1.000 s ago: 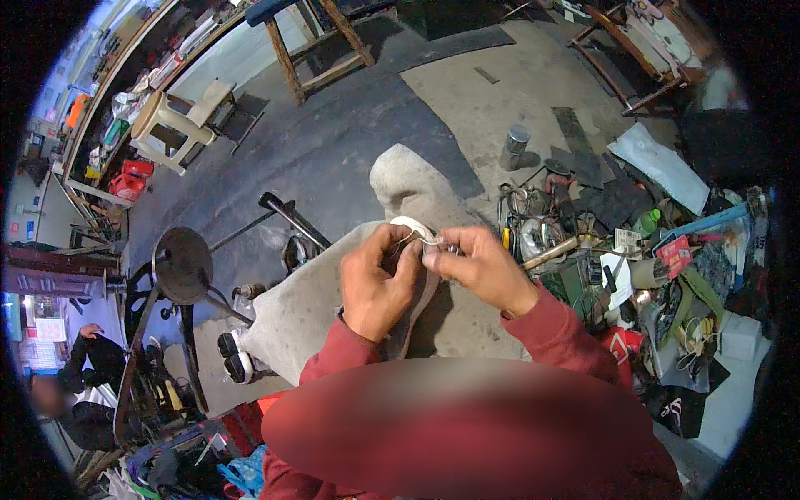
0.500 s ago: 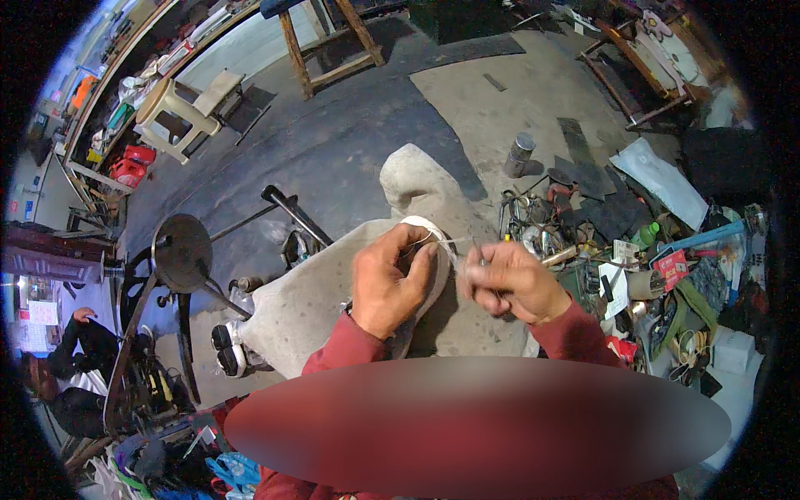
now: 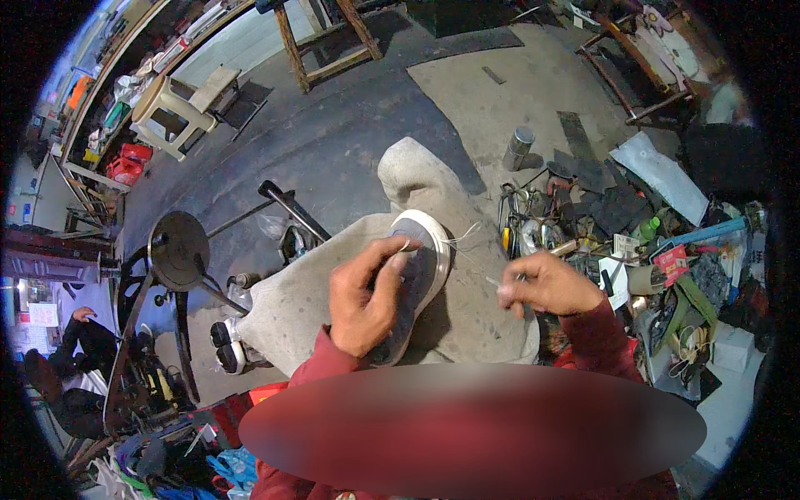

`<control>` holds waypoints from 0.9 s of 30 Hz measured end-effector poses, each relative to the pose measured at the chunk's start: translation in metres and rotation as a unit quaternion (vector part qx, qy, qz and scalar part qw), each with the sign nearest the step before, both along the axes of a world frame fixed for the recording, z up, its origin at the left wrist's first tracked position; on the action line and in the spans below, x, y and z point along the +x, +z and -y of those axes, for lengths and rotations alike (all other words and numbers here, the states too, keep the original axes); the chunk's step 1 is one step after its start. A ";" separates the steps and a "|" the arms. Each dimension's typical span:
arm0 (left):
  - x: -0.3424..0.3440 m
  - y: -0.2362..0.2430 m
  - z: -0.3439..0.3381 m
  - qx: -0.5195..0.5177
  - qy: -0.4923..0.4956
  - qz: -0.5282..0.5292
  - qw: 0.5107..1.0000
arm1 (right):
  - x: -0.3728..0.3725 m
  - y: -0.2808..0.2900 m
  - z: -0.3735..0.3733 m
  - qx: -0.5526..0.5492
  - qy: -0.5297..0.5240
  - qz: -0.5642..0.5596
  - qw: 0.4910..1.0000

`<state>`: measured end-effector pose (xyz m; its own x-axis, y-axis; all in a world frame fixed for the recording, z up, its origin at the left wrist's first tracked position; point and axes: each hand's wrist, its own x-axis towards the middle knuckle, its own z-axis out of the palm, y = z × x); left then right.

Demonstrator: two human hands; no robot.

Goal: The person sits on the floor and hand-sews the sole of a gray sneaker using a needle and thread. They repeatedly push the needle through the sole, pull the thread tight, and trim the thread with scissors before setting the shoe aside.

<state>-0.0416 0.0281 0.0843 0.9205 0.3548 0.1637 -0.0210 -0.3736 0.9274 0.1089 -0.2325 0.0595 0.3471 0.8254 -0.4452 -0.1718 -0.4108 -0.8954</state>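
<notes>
A grey shoe with a white sole rim (image 3: 436,242) lies on the pale, spotted cloth (image 3: 317,279) over my lap. My left hand (image 3: 364,296) rests against the shoe's upper, thumb and forefinger pinched on a bit of white thread (image 3: 408,245). More white thread (image 3: 465,237) loops out loosely from the sole's right edge. To the right of the shoe and apart from it, my right hand (image 3: 546,285) is closed on a thin needle-like tool (image 3: 492,282), its tip toward the shoe. The fingers hide the rest of the tool.
On the left stands a metal stand with a round plate (image 3: 178,250). Hand tools (image 3: 525,229) and clutter crowd the right side, near a metal canister (image 3: 518,148) and a white packet (image 3: 658,175). A plastic stool (image 3: 171,117) is far left; another person (image 3: 79,350) sits left.
My right hand has drawn away from the shoe to the right. My left hand has shifted slightly left and down, and more of the shoe now shows.
</notes>
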 end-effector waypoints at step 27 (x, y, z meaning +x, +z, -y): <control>-0.211 -0.019 -0.078 -0.221 0.218 0.076 0.948 | -0.028 -0.017 -0.083 0.118 -0.222 0.301 0.920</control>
